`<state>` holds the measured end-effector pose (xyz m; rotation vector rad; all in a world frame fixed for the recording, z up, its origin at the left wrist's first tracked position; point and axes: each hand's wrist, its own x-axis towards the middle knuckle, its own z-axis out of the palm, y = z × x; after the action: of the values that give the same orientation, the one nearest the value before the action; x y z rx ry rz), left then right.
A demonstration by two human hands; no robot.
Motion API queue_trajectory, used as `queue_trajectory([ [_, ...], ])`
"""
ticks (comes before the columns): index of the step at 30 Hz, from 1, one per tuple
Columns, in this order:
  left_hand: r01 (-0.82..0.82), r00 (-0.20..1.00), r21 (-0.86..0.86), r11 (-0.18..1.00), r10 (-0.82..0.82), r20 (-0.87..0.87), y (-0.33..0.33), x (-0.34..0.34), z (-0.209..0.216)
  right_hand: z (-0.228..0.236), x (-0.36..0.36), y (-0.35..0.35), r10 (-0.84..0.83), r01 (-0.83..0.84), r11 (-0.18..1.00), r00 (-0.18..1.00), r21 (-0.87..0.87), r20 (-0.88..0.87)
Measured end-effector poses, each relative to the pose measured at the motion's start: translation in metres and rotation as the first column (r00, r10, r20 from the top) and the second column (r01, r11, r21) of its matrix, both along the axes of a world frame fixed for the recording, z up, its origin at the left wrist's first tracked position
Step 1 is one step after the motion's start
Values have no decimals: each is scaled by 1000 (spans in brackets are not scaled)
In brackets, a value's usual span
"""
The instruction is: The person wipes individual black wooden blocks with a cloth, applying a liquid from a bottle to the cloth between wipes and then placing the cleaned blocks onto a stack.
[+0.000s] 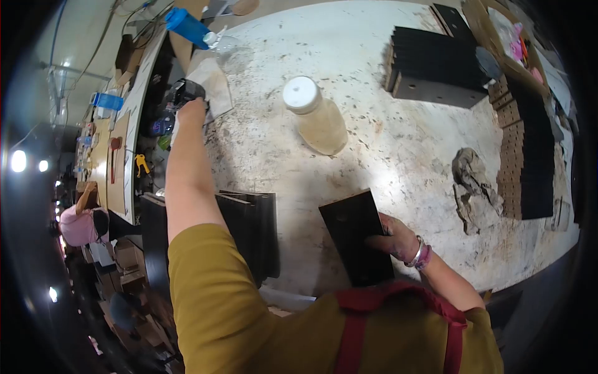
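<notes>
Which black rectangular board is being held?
The single black rectangular board in the right hand; neither hand holds the stacked black boards at far right or the black panels beside the left arm.

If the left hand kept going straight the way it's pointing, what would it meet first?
Most likely the dark object, which the left hand already seems to touch. Past that, roughly in line, is the blue container, though depth there is hard to judge.

The black panel (pixel 354 230) looks smooth, the jar (pixel 321 129) plastic, the tabletop (pixel 405 149) scuffed.
</notes>
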<state>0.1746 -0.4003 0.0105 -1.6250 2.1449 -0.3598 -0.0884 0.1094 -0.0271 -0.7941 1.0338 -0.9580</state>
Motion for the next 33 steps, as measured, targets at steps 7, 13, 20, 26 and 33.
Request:
queue_trajectory([
  [7,43,998,-63,997,-41,48,-20,36,-21,-1,3,0,-50,49,999,997,15,54],
  [13,-5,995,-102,995,-6,-103,-11,37,-30,-4,3,-1,23,-6,993,990,122,-136],
  [20,73,978,-220,973,-113,-173,-3,21,-25,20,13,-5,-201,162,975,935,151,294],
  [26,-86,895,-162,983,4,-446,-7,10,11,20,8,-1,-157,133,981,973,144,170],
  [33,327,933,108,939,-302,-197,83,-23,130,-9,10,5,-179,160,981,965,112,190],
])
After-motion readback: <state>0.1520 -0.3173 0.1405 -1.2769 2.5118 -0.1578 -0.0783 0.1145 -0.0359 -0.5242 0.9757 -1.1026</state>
